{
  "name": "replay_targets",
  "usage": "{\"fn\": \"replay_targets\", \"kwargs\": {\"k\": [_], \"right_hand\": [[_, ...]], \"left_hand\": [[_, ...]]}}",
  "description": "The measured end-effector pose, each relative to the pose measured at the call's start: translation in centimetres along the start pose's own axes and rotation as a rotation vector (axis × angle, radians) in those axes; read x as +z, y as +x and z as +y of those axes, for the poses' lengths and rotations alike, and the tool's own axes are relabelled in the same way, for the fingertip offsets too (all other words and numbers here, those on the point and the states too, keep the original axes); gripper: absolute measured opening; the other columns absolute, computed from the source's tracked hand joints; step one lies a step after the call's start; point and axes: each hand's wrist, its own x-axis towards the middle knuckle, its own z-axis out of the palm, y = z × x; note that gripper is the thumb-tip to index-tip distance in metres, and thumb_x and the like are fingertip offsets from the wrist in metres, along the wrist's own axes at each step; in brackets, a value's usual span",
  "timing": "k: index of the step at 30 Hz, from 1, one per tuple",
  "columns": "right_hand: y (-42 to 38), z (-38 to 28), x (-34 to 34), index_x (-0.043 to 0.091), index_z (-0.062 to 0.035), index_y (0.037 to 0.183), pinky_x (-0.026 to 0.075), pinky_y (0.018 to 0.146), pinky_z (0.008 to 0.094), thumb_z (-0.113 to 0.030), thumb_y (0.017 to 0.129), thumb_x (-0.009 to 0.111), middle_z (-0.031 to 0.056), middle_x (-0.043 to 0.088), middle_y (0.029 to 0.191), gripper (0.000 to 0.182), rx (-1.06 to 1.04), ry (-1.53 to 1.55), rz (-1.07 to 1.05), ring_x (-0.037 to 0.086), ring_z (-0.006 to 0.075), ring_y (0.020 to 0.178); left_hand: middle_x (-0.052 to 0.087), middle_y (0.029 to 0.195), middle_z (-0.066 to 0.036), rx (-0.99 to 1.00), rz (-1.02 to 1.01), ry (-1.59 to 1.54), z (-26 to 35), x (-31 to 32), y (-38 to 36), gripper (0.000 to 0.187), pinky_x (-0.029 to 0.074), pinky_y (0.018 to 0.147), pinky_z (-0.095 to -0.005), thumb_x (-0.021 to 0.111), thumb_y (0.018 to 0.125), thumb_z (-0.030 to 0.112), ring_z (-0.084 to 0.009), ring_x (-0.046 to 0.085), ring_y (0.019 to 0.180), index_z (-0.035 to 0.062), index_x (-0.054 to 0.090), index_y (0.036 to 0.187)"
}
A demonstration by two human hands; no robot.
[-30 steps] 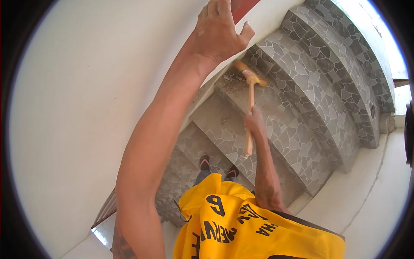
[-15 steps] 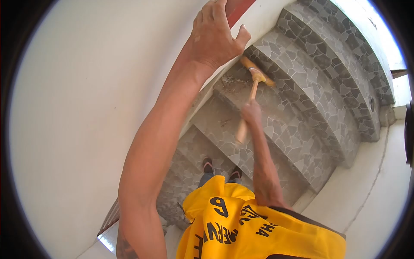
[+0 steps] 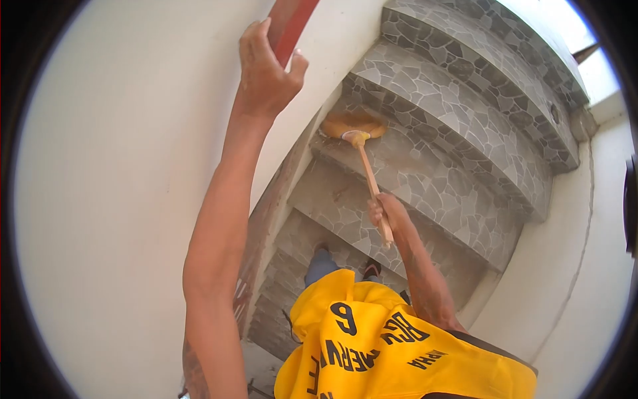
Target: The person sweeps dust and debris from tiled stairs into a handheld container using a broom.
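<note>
My right hand (image 3: 387, 211) is wrapped round the wooden handle of a broom (image 3: 369, 174). The broom's wide yellowish bristle head (image 3: 353, 125) rests on a stone-patterned step, close to the wall side. At upper left my left hand (image 3: 266, 76) grips the red handrail (image 3: 292, 26), with its thumb apart on the near side. Some dust or debris shows on the step around the bristles, too blurred to make out well.
Curved stone-patterned stairs (image 3: 452, 106) rise toward the upper right. White walls (image 3: 119, 199) stand on the left and at the right (image 3: 565, 266). My feet in flip-flops (image 3: 372, 268) are on a lower step, below a yellow shirt (image 3: 372, 332).
The view has shifted. The broom head has swung to the left and turned, and its bristles look more spread. My left hand is still at the handrail, further left in the picture.
</note>
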Motion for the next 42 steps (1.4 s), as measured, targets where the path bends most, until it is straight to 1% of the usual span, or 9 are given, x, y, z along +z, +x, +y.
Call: {"fn": "replay_targets", "kwargs": {"k": [8,11,14,16,19,22,24,30,42], "right_hand": [[-2.4,1.8,7.3,0.051,-0.0038,0.085,0.035,0.036,0.0240,-0.022,0.094,0.041,-0.0023,0.042,0.059,0.023,-0.230,0.116,0.083,0.037,0.0077,0.042],[8.5,-0.6,11.9,0.050,-0.0035,0.080,0.039,0.035,0.0274,-0.018,0.090,0.047,0.0013,0.048,0.059,0.017,-0.464,-0.025,0.062,0.045,0.0106,0.041],[14.0,0.0,11.0,0.050,-0.0036,0.079,0.040,0.034,0.0285,-0.018,0.089,0.048,0.0036,0.051,0.060,0.017,-1.052,-0.683,-0.075,0.048,0.0128,0.041],[11.2,1.2,11.2,0.050,-0.0041,0.080,0.041,0.033,0.0291,-0.019,0.089,0.047,0.0039,0.051,0.059,0.017,-0.850,-0.642,0.036,0.049,0.0137,0.040],[4.7,2.9,13.6,0.049,-0.0062,0.084,0.041,0.033,0.0311,-0.021,0.091,0.045,0.0036,0.049,0.058,0.017,-0.287,-0.171,0.345,0.050,0.0154,0.040],[7.6,5.5,13.5,0.049,-0.0083,0.090,0.041,0.033,0.0311,-0.020,0.091,0.044,0.0024,0.048,0.057,0.013,-0.560,-0.236,0.218,0.050,0.0166,0.040],[13.7,4.8,13.2,0.045,-0.0089,0.079,0.040,0.035,0.0295,-0.029,0.092,0.043,0.0026,0.045,0.057,0.024,-0.448,0.420,-0.124,0.046,0.0142,0.040],[8.8,2.7,16.3,0.043,-0.0087,0.078,0.037,0.034,0.0293,-0.029,0.093,0.043,0.0015,0.041,0.057,0.025,-0.462,-0.233,0.234,0.043,0.0136,0.041],[15.9,5.2,8.4,0.043,-0.0121,0.084,0.036,0.030,0.0293,-0.031,0.091,0.045,-0.0018,0.042,0.056,0.021,-0.363,0.273,-0.056,0.044,0.0126,0.037]], "left_hand": [[0.054,0.111,-0.019,-0.270,-0.513,-0.776,5.0,6.6,-14.5,0.037,0.039,0.095,-0.0403,0.052,0.081,0.006,-0.0321,0.049,0.113,0.0000,0.048,0.118],[0.054,0.110,-0.018,-1.196,-0.793,-0.879,0.1,16.0,-20.2,0.030,0.047,0.078,-0.0442,0.053,0.084,0.012,-0.0286,0.057,0.096,-0.0019,0.049,0.110],[0.058,0.091,-0.016,-1.483,-1.038,-0.853,-2.5,18.7,-22.6,0.022,0.051,0.057,-0.0389,0.052,0.085,0.013,-0.0252,0.061,0.073,-0.0012,0.049,0.102],[0.059,0.078,-0.013,-1.631,-1.089,-1.017,-2.2,17.4,-26.4,0.019,0.049,0.047,-0.0341,0.051,0.086,0.014,-0.0231,0.060,0.058,-0.0007,0.049,0.097],[0.059,0.069,-0.010,-1.513,-0.981,-0.910,1.5,13.9,-25.6,0.019,0.049,0.047,-0.0320,0.046,0.089,0.016,-0.0210,0.060,0.055,-0.0011,0.049,0.098],[0.060,0.071,-0.011,-1.420,-1.061,-0.999,1.1,12.3,-23.7,0.019,0.048,0.046,-0.0329,0.044,0.089,0.015,-0.0199,0.059,0.053,-0.0018,0.049,0.097],[0.060,0.070,-0.011,-1.371,-1.076,-1.075,-2.3,14.7,-22.4,0.018,0.048,0.045,-0.0333,0.043,0.089,0.013,-0.0182,0.058,0.052,-0.0016,0.050,0.096],[0.059,0.067,-0.010,-1.494,-1.069,-0.877,-3.9,17.1,-29.3,0.019,0.046,0.045,-0.0322,0.043,0.089,0.016,-0.0163,0.056,0.050,-0.0006,0.052,0.092],[0.061,0.071,-0.014,-1.348,-1.171,-0.828,-0.9,16.6,-26.2,0.024,0.047,0.048,-0.0339,0.044,0.089,0.017,-0.0199,0.058,0.054,-0.0043,0.049,0.098]]}}
